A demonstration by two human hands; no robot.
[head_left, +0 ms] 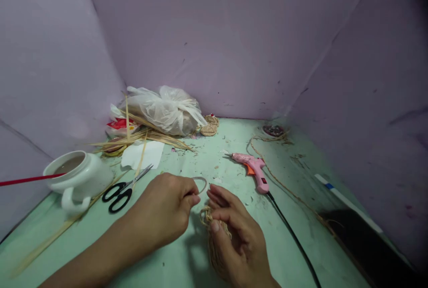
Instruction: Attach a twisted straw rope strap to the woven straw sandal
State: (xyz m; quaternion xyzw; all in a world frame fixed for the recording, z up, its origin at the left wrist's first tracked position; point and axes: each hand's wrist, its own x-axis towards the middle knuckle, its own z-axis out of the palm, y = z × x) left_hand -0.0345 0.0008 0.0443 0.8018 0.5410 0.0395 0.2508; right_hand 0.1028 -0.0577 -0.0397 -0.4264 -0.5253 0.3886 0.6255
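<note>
My left hand [170, 205] is closed in a pinch, thumb against fingers. A thin pale strip [202, 181] curves out of it toward the fingertips of my right hand [239, 234]. That right hand is curled round a bundle of tan cord or straw [216, 252], with small loops at its top end; its thumb and fingers press on the near side. My palm hides part of the bundle. Left of my left hand lie black-handled scissors [122, 194], blades partly apart. Beyond my right hand rests a pink glue gun [252, 167], nozzle toward the left.
A white pot [96, 174] with a red stick [30, 180] stands at left. Behind are dry straw strips [157, 138], white paper [132, 156] and a tied plastic bag [167, 109]. A black cable [294, 234] and twine [284, 185] run along the right; walls enclose the table.
</note>
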